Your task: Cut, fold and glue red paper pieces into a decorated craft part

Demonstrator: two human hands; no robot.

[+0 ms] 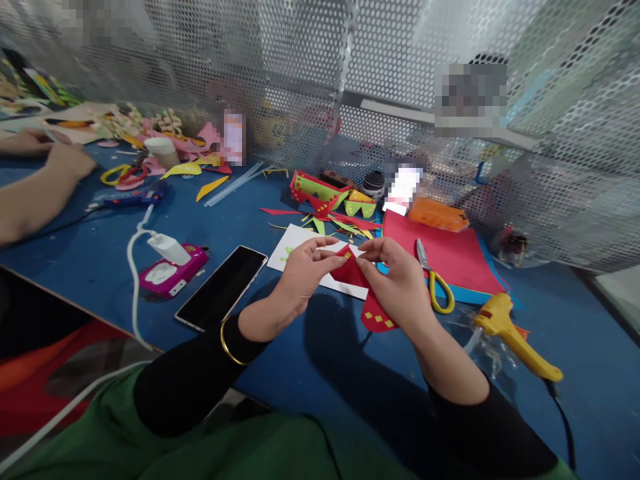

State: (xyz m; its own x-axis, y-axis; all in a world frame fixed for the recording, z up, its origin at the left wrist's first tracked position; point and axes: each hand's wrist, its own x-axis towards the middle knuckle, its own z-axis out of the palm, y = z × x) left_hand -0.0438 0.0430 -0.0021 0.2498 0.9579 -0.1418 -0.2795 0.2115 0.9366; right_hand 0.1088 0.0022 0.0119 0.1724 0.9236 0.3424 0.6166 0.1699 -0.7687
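Between my two hands is a red craft piece (379, 315), paper or felt, with small yellow diamonds stuck along its edge. My left hand (306, 272) pinches its upper left corner between thumb and fingers. On the other side my right hand (397, 283) grips it with thumb and fingertips, hiding part of it. Beneath the hands lies a white sheet (345, 287) with small green shapes at its left end. Yellow-handled scissors (441, 292) rest to the right on a red sheet (450, 257).
A yellow glue gun (515, 337) lies at right, its cord running off the front. On the left are a black phone (223, 288), a magenta power socket (173, 270) and a blue glue gun (135, 197). Coloured scraps (320, 225) lie before the mesh partition (300, 80). A co-worker's hands (65, 160) are far left.
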